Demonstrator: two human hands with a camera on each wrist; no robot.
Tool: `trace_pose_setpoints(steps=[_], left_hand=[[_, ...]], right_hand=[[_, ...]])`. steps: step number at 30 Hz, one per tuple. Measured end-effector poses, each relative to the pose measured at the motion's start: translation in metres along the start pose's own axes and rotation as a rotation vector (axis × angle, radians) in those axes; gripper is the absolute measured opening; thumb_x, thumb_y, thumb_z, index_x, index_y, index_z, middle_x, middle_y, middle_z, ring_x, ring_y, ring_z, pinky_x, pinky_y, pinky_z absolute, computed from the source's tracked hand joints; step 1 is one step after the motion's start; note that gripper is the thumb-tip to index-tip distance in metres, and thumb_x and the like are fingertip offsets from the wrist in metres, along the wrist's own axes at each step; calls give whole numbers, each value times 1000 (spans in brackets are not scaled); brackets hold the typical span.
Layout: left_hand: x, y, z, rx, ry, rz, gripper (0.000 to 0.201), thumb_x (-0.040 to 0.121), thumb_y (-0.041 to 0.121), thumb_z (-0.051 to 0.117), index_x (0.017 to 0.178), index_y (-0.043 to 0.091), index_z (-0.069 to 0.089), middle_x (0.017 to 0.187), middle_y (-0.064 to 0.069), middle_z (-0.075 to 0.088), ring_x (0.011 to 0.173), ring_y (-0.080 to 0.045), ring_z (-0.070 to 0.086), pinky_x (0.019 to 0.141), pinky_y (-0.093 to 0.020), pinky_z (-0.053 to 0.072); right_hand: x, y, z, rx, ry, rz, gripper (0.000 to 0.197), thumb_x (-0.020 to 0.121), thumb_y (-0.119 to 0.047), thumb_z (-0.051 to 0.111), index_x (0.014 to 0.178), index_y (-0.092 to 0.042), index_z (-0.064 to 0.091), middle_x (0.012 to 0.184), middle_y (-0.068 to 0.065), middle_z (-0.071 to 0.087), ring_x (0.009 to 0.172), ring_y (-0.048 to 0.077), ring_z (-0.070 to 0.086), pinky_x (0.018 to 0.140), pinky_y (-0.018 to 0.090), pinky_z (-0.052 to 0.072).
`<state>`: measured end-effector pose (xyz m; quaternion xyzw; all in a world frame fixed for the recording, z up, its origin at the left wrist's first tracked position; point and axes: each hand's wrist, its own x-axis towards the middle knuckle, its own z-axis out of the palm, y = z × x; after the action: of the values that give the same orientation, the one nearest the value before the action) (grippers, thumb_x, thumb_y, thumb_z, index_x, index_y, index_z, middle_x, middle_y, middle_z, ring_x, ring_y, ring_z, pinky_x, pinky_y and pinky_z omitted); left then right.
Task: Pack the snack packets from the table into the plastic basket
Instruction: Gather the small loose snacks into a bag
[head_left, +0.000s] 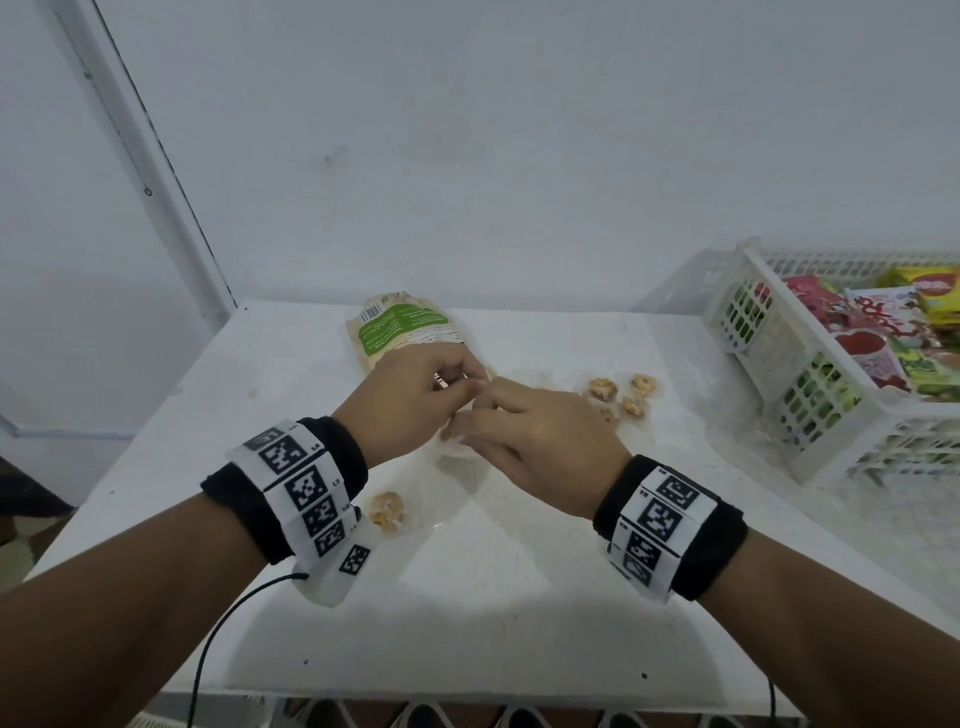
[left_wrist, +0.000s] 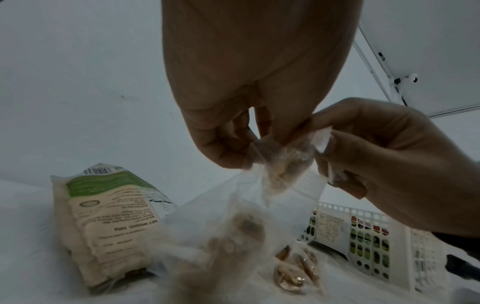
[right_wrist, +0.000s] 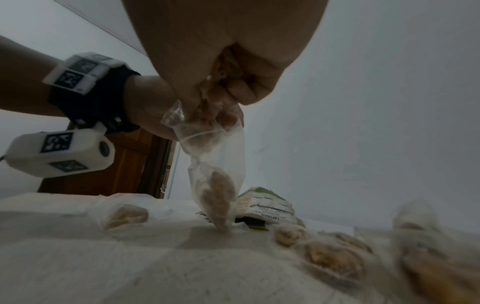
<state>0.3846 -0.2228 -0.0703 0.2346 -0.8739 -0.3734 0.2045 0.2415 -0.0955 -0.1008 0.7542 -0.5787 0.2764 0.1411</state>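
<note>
Head view: both hands (head_left: 478, 410) pinching clear packet (left_wrist: 262, 185)

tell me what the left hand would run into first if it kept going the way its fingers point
Likely the right hand: the left hand points at it, both pinching the clear packet. Depth is hard to judge.

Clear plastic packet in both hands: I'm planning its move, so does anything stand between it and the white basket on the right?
Partly. The clear plastic packet hangs over the table; a clear packet of brown snacks lies on the table between it and the white plastic basket. Lifted over it, nothing visible blocks the basket's open top.
</note>
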Motion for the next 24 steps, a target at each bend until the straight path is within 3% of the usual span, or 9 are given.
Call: trace_pose_setpoints(steps=[2, 5, 8, 10, 13, 17, 20, 22, 24], left_hand=[[0, -1, 0, 5, 13, -9, 10, 97, 17, 65, 92, 19, 74, 85, 4, 72, 63, 4, 57, 62, -9, 41], [-1, -3, -3, 18, 29, -50, 7, 96, 21, 67, 96, 23, 73, 85, 6, 71, 68, -4, 61, 59, -8, 40], [-3, -6, -6, 49, 1, -67, 9, 96, 21, 66, 99, 27, 72, 83, 9, 69, 69, -7, 62, 57, -8, 40], [-3, -6, -7, 41, 4, -70, 10, 96, 21, 66, 99, 28, 72, 84, 9, 69, 70, -7, 63, 58, -8, 40], [-3, -4, -6, 19, 13, -60, 7, 96, 23, 67, 98, 27, 73, 85, 9, 70, 72, -11, 65, 60, -8, 41], [-3, -5, -7, -5, 33, -51, 7, 96, 22, 68, 97, 25, 74, 88, 8, 71, 75, -12, 66, 66, -9, 44], [-3, -8, -9, -22, 50, -61, 7, 96, 20, 67, 96, 24, 74, 86, 9, 71, 76, -12, 66, 64, -8, 44], [-3, -9, -11, -20, 58, -69, 7, 96, 21, 67, 95, 24, 73, 84, 11, 69, 75, -11, 66, 60, -8, 42], [-4, -10, -12, 0, 64, -74, 6, 96, 22, 67, 97, 24, 73, 84, 11, 68, 73, -9, 65, 56, -7, 40]], right_hand=[[1, -1, 1, -4, 34, 44, 18, 103, -29, 56, 107, -26, 73, 97, -10, 65, 73, 14, 63, 49, 31, 47], [1, 2, 2, -145, 23, 122, 25, 103, -34, 48, 100, -23, 70, 88, -6, 63, 67, 21, 64, 44, 35, 47], [0, 9, -1, -268, -8, 138, 15, 95, -27, 66, 85, -17, 67, 77, -2, 54, 52, 24, 54, 38, 28, 34], [1, 9, -2, -311, -46, 133, 18, 91, -26, 73, 78, -16, 66, 74, -1, 51, 48, 23, 51, 40, 25, 25], [3, 6, -2, -313, -36, 176, 18, 89, -26, 75, 76, -17, 67, 72, -3, 51, 48, 22, 51, 40, 23, 25], [6, 4, -2, -253, -47, 202, 15, 92, -34, 69, 84, -23, 71, 76, -6, 53, 53, 19, 54, 44, 23, 28], [5, -2, -5, -161, -95, 191, 26, 94, -41, 54, 109, -25, 68, 87, -7, 55, 62, 14, 54, 50, 24, 32], [5, -3, -5, -30, -41, 205, 36, 86, -27, 53, 122, -20, 55, 99, -3, 53, 71, 11, 48, 57, 25, 35], [5, -1, -3, 131, 29, 196, 44, 79, -9, 54, 121, -18, 41, 106, 0, 47, 78, 8, 41, 64, 19, 35]])
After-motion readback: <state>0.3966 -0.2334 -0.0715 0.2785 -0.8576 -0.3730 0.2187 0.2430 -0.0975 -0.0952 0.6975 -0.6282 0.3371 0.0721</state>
